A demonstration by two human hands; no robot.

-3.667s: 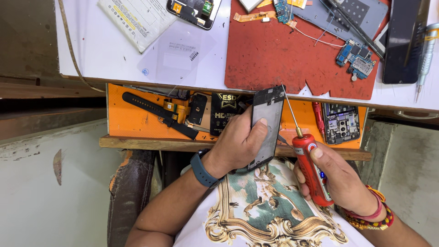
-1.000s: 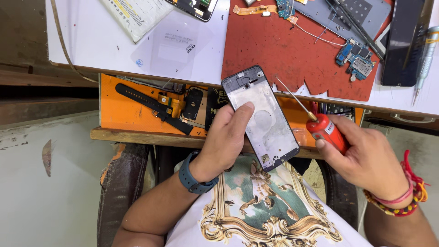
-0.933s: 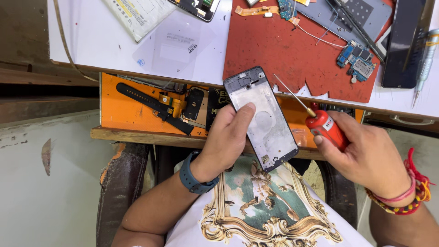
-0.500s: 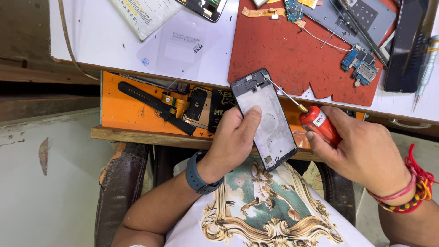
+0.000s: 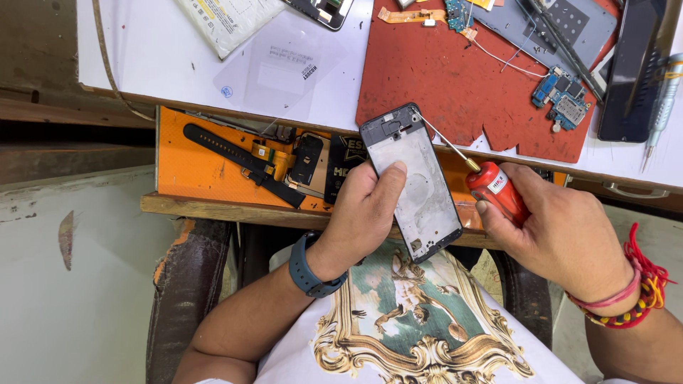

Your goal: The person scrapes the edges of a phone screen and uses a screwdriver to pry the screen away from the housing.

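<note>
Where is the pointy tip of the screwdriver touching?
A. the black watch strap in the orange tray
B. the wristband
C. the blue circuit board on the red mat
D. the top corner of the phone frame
D: the right hand holds the red-handled screwdriver, and its thin metal tip meets the top corner of the phone frame that the left hand grips.

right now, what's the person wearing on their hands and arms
Both forearms are bare, with no sleeves or gloves. The left hand has a dark blue band like a watch strap at the wrist. The right hand has red threads, a pink band and a red-and-yellow beaded bracelet at the wrist.
</note>
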